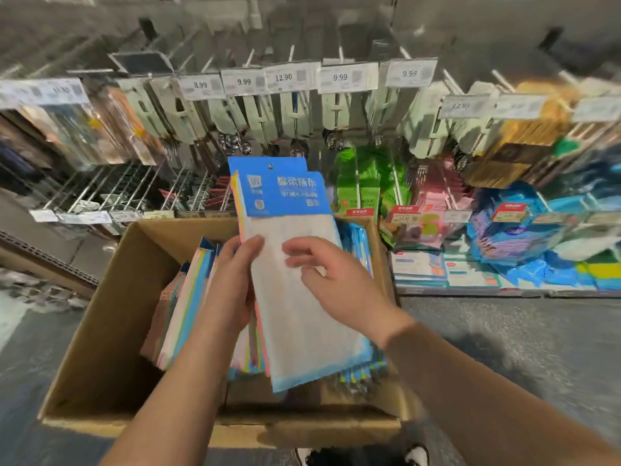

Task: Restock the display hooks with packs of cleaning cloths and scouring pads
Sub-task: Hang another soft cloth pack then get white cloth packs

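A stack of cleaning cloth packs (295, 311) with blue card headers and white cloth fronts is held upright over an open cardboard box (111, 307). My left hand (232, 290) grips the stack's left edge, thumb on the front. My right hand (339, 280) hovers over the front pack with fingers relaxed, blurred, the fingertips at or just above the cloth. More packs (181, 304) stand on edge inside the box. Bare metal display hooks (111, 190) jut out at the left, behind the box.
Hooks above carry cutlery packs under price tags (339, 77). To the right hang green packs (363, 183), pink packs (433, 203) and blue cloth packs (514, 230). A low shelf (470, 290) holds more stock. Grey floor lies at the right; my shoes show at the bottom.
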Action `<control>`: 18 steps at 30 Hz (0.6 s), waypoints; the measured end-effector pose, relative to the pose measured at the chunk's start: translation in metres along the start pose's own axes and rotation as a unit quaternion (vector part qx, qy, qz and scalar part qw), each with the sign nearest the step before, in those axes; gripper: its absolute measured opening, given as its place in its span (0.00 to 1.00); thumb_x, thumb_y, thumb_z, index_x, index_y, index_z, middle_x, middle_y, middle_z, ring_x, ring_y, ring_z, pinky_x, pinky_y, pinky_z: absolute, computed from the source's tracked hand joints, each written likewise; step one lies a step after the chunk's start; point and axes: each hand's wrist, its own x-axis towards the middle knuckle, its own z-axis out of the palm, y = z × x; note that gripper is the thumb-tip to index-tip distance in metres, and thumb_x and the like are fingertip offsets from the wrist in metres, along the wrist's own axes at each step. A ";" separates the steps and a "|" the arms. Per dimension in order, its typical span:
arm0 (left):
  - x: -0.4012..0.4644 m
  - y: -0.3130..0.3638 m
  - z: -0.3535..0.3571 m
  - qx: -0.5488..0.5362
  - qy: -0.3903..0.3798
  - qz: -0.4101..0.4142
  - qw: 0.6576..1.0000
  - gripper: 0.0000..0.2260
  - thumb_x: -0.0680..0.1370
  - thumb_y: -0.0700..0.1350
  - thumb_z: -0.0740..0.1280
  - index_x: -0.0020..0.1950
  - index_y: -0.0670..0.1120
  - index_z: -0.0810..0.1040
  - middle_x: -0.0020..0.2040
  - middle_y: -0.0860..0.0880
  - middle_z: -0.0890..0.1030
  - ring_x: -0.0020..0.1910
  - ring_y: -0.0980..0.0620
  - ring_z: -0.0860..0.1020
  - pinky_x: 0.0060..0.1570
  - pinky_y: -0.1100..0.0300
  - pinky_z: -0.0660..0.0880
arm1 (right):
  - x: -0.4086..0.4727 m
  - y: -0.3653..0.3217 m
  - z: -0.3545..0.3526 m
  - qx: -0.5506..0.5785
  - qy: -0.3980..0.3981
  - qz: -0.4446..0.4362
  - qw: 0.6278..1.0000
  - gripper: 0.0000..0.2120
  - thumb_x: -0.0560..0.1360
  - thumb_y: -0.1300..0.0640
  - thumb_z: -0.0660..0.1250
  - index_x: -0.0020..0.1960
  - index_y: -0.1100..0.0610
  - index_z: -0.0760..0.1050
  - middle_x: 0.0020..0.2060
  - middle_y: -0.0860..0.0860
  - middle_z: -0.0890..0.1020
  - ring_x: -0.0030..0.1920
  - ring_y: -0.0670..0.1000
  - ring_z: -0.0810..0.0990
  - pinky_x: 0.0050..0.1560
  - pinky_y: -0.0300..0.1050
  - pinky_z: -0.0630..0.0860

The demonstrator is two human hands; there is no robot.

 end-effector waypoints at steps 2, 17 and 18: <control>-0.011 0.000 0.023 -0.029 -0.020 -0.018 0.999 0.36 0.66 0.60 0.74 0.71 0.48 0.74 0.64 0.42 0.82 0.62 0.40 0.81 0.63 0.39 0.76 | -0.005 0.000 -0.037 -0.011 0.118 -0.027 0.993 0.15 0.78 0.66 0.65 0.57 0.48 0.75 0.54 0.42 0.76 0.54 0.35 0.76 0.54 0.26 0.69; -0.154 -0.068 0.381 0.098 -0.279 -0.016 0.955 0.12 0.82 0.49 0.66 0.47 0.41 0.72 0.50 0.40 0.78 0.70 0.39 0.73 0.40 0.69 0.69 | -0.201 0.090 -0.387 0.325 0.268 0.150 0.895 0.57 0.61 0.34 0.77 0.80 0.46 0.51 0.69 0.46 0.75 0.65 0.50 0.78 0.66 0.55 0.74; -0.161 -0.085 0.414 0.145 -0.279 0.023 0.949 0.19 0.77 0.54 0.72 0.58 0.40 0.75 0.55 0.39 0.80 0.69 0.36 0.74 0.52 0.65 0.74 | -0.224 0.096 -0.412 0.333 0.278 0.142 0.890 0.54 0.62 0.35 0.77 0.80 0.47 0.54 0.69 0.47 0.76 0.63 0.51 0.79 0.61 0.53 0.77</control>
